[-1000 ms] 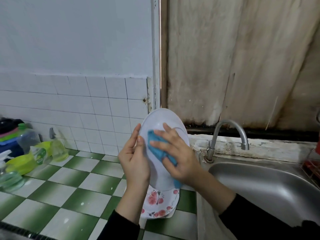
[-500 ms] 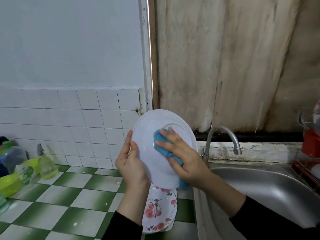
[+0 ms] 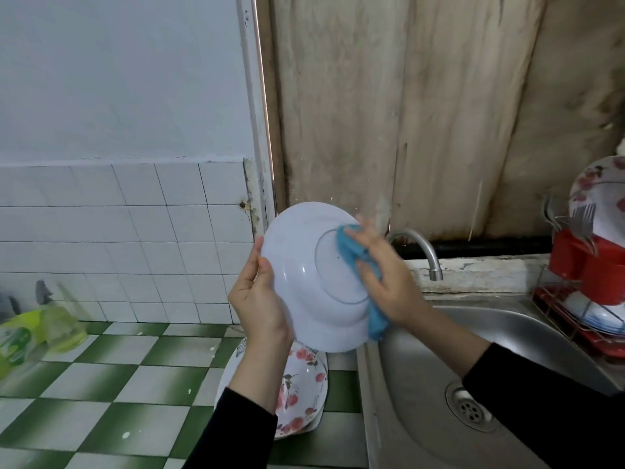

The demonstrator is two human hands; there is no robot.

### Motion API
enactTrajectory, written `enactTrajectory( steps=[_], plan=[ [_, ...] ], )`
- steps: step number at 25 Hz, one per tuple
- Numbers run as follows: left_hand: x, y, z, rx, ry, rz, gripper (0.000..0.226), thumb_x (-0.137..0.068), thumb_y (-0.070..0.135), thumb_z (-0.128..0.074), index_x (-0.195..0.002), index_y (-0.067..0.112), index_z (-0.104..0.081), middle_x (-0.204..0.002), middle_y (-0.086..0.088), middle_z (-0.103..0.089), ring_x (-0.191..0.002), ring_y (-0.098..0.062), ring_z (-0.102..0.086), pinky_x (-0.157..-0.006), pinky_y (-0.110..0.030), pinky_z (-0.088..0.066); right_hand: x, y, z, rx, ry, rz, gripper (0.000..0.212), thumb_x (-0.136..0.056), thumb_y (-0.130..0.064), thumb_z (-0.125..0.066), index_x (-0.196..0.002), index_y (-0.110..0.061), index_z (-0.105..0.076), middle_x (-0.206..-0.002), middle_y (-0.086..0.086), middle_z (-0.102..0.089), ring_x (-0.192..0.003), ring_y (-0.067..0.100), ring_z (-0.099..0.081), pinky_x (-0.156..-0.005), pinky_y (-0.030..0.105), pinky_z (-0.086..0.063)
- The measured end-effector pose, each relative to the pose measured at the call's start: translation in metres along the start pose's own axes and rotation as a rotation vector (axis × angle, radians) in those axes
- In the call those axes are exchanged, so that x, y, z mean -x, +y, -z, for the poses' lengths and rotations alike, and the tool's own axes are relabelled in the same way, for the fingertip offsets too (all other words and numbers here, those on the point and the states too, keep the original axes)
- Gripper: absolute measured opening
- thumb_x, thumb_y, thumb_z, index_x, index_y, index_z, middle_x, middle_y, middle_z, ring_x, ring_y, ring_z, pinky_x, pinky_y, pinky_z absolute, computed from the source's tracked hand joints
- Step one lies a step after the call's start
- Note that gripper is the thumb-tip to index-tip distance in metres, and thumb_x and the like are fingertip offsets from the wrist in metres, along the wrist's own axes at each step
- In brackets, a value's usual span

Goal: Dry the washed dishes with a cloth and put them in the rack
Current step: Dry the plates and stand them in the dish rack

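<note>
Green and white checked tiles cover the counter [image 3: 101,384] in front of me, with a white tiled wall [image 3: 118,231] behind it and a stained wooden board [image 3: 422,113] behind the sink [image 3: 527,336].

I hold a white plate [image 3: 304,265] up on its edge, its underside and foot ring facing me, above the seam where the counter meets the sink. My left hand [image 3: 260,299] grips the plate's left rim, with the thumb on the back that faces me and the fingers hidden behind it. My right hand [image 3: 385,286] clutches a bunched blue cloth [image 3: 351,248] and presses it against the right side of the plate's underside. One end of the cloth hangs down past the lower rim.

Below the plate, a stack of flowered plates [image 3: 301,394] lies on the counter just beside the sink, partly hidden by my left forearm. A curved metal tap [image 3: 419,245] rises behind my right hand.

At the far right stands a red wire rack [image 3: 575,319]. It holds a flowered plate [image 3: 602,194] standing upright, a red cutlery holder [image 3: 588,265] with forks [image 3: 581,221] sticking up, and some pale dishes low down. On the far left of the counter are blurred yellow-green bottles [image 3: 57,319].
</note>
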State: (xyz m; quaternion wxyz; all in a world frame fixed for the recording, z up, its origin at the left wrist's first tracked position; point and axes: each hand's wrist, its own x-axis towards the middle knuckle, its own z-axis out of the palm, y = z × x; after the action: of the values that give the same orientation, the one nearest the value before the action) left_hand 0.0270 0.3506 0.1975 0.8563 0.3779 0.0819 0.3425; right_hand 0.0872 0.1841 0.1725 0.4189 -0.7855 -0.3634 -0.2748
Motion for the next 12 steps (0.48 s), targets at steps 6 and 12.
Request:
enactTrajectory(
  steps=[6,12],
  plan=[
    [0.024,-0.028,-0.003,-0.026,-0.068,0.106,0.031,-0.099,-0.001,-0.046,-0.125,0.006,-0.061,-0.100,0.008,-0.073,-0.090,-0.004,-0.069,-0.074,-0.018,-0.054,-0.016,-0.032,-0.011,-0.016,0.053,-0.131,0.041,-0.091,-0.015,-0.045,-0.131,-0.017,-0.056,-0.149,0.001,-0.042,-0.144,0.012,-0.029,-0.118,0.024,-0.019],
    [0.012,-0.011,0.007,-0.054,-0.043,0.027,0.029,-0.098,0.002,-0.049,-0.117,0.019,-0.062,-0.128,-0.006,-0.063,-0.115,-0.017,-0.061,-0.086,-0.017,-0.052,-0.013,-0.015,-0.006,-0.092,0.261,-0.267,0.037,-0.093,-0.001,-0.049,-0.127,-0.013,-0.059,-0.130,-0.002,-0.056,-0.128,0.011,-0.048,-0.107,0.024,-0.035]
  ],
)
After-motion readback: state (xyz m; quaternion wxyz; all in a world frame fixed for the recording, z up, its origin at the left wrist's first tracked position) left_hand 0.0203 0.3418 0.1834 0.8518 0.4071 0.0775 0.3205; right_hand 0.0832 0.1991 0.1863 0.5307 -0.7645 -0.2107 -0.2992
